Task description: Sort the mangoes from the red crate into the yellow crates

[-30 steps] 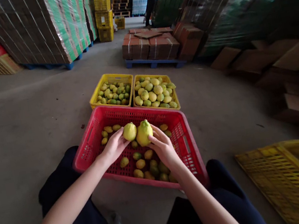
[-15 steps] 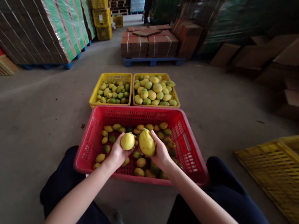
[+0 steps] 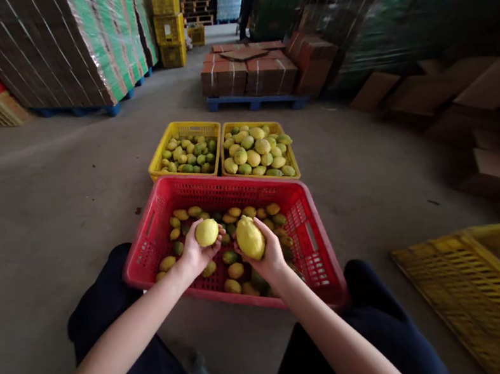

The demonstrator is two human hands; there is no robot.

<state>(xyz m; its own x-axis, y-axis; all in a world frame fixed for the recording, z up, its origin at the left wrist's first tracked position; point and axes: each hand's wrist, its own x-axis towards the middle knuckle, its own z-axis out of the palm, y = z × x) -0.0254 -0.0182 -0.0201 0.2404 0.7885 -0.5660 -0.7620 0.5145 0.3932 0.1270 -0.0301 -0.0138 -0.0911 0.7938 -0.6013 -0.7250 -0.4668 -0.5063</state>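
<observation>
My left hand (image 3: 196, 252) now holds a round yellow lemon (image 3: 206, 232) farther from the pear-shaped yellow lemon (image 3: 250, 238) my right hand (image 3: 270, 259) grips, showing both separately.

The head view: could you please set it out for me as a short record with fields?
Left hand: holds an oval yellow lemon
Right hand: holds a larger pear-shaped yellow lemon
Beneath both hands: red perforated plastic crate, scattered yellow and green lemons inside
Beyond it: two yellow plastic crates side by side, holding yellow-green lemons
Lower right: slatted yellow plastic crate
</observation>
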